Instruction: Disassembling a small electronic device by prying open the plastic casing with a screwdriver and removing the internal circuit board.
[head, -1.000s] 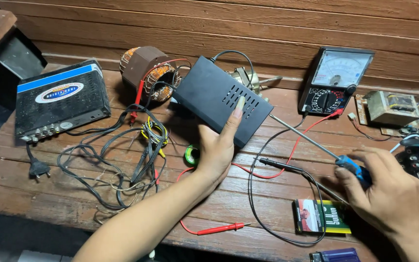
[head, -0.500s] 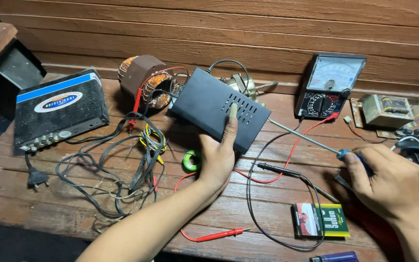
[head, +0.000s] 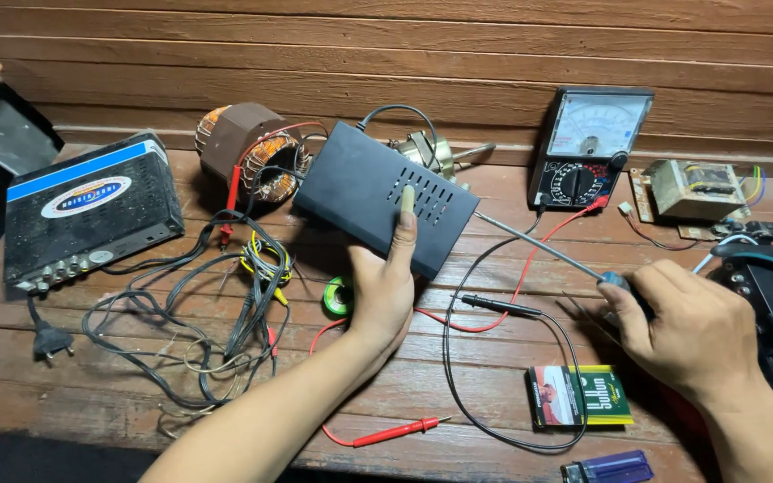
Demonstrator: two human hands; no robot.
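One black vented box point(head: 378, 197) sits tilted mid-desk point(head: 494, 420), left hand point(head: 385, 286) fingers gripping its near edge. Right hand point(head: 686, 326) fingers close on a screwdriver point(head: 539, 243) touching the box. Meter point(head: 590, 148), motor point(head: 248, 148), tangled wires point(head: 216, 313) surround it.

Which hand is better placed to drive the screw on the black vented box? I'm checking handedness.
Right, probably: the right hand grips the long screwdriver, tip at the black vented plastic box; the left hand props it.
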